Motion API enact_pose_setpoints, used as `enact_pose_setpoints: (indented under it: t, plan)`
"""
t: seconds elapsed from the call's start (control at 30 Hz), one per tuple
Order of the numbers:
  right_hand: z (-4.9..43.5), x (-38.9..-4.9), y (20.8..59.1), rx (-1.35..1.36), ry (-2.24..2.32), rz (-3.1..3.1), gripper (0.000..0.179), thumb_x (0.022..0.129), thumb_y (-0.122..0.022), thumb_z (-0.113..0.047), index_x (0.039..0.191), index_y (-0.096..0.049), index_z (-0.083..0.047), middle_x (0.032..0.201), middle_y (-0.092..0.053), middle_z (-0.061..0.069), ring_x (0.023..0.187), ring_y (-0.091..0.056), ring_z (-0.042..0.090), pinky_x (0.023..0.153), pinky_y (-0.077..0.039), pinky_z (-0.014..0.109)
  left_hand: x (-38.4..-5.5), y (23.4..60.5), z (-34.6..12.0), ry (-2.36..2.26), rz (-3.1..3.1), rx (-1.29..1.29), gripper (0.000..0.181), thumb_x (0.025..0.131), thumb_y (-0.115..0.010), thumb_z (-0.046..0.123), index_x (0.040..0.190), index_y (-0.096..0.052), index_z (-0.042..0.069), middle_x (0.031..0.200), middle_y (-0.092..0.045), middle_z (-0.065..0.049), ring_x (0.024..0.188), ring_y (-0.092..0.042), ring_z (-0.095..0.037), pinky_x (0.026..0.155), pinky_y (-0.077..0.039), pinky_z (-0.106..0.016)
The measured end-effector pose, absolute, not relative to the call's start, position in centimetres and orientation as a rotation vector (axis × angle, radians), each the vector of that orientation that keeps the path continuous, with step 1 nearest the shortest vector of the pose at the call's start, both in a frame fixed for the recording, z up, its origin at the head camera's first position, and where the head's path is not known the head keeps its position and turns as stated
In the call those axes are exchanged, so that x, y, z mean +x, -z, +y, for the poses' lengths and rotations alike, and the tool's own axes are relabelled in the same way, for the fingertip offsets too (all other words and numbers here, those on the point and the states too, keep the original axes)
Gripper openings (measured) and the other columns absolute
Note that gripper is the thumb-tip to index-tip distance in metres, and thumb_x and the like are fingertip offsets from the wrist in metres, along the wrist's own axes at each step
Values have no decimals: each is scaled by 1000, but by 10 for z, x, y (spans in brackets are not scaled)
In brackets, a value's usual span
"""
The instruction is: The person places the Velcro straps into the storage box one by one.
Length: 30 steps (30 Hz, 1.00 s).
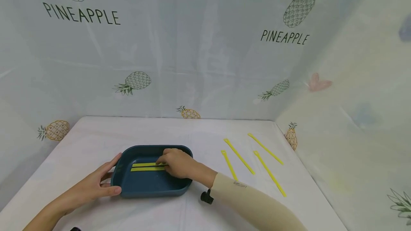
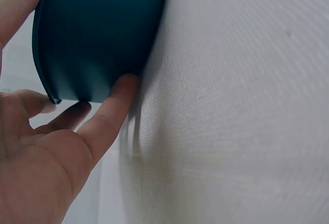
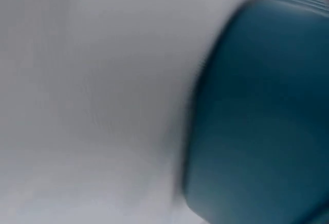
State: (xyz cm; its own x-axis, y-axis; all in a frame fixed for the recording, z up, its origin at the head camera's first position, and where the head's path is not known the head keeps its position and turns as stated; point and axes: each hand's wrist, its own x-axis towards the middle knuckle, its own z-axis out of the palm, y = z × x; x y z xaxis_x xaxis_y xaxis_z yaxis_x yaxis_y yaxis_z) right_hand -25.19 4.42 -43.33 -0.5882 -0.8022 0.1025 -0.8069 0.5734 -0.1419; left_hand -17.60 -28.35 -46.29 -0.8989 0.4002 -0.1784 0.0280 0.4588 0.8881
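A dark blue rectangular tray (image 1: 151, 192) with raised sides stands on the table. My left hand (image 1: 93, 184) spans its left end, thumb at the near corner and a finger up by the far corner. In the left wrist view, fingertips of the left hand (image 2: 56, 152) touch the tray's outer wall (image 2: 97, 39). Two thin yellow strips (image 1: 144, 167) lie side by side inside the tray. My right hand (image 1: 177, 163) reaches in over the right rim, fingers curled down around the strips' right ends, which it hides. The right wrist view shows only the tray's outside (image 3: 257, 111), blurred.
To the right of the tray, several more yellow strips (image 1: 239, 156) lie slanted on the white tabletop (image 1: 205, 134), each with a small widened end. A black wrist camera (image 1: 207, 197) hangs beneath the right forearm. Pineapple-printed curtains (image 1: 199, 52) enclose the table's back and sides.
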Motion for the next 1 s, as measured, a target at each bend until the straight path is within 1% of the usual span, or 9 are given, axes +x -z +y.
enact_pose_setpoints:
  t: [0.17,0.33,0.43,0.6,0.73,0.8,0.93,1.0]
  plan:
    - [63,-249,415,1397,-343,-2751,30,100,-73,-6,128,-78,-14,112,-73,-1,94,-62,4,80,-46,10,-176,463,-284,-1420,2357,360,104,101,-74,25,172,2,33,173,-3,-28,147,-35,-59,88,-56,-26]
    - [95,-249,397,1348,-422,-2751,30,101,-71,-4,128,-78,-13,113,-72,0,94,-61,6,82,-49,15,-176,463,-284,-1426,2350,366,104,102,-74,24,172,2,33,174,-3,-28,147,-36,-58,88,-56,-26]
    - [117,-252,387,1309,-446,-2744,30,100,-72,-2,127,-77,-13,112,-72,2,94,-64,11,81,-51,19,-176,463,-284,-1426,2342,361,104,102,-73,25,172,3,33,174,-2,-28,147,-34,-59,88,-56,-26]
    - [154,-261,377,1226,-467,-2731,32,97,-73,3,127,-77,-9,108,-71,6,96,-69,21,78,-55,26,-177,463,-285,-1421,2336,342,104,102,-73,27,172,4,33,174,-1,-28,149,-31,-61,88,-56,-25]
    - [185,-270,380,1125,-472,-2734,33,95,-73,5,125,-76,-7,106,-71,8,97,-70,26,76,-55,30,-176,464,-285,-1415,2332,337,104,102,-73,28,172,4,33,174,-1,-28,149,-30,-60,89,-56,-26]
    - [201,-275,385,1075,-478,-2741,33,94,-73,5,125,-75,-5,106,-71,10,94,-69,28,75,-55,32,-176,463,-286,-1404,2335,333,104,102,-72,29,172,4,33,174,-1,-28,149,-29,-61,89,-55,-26]
    - [231,-282,400,960,-456,-2770,33,93,-74,4,125,-74,-4,104,-70,12,87,-67,26,75,-55,33,-176,462,-285,-1388,2343,339,103,103,-72,30,172,4,33,174,-1,-28,149,-29,-62,90,-56,-30]
    - [244,-286,408,906,-454,-2794,33,93,-75,4,125,-74,-3,103,-70,14,84,-65,24,74,-54,33,-177,462,-285,-1388,2348,346,103,103,-72,29,172,3,33,174,-1,-28,149,-29,-62,90,-55,-29]
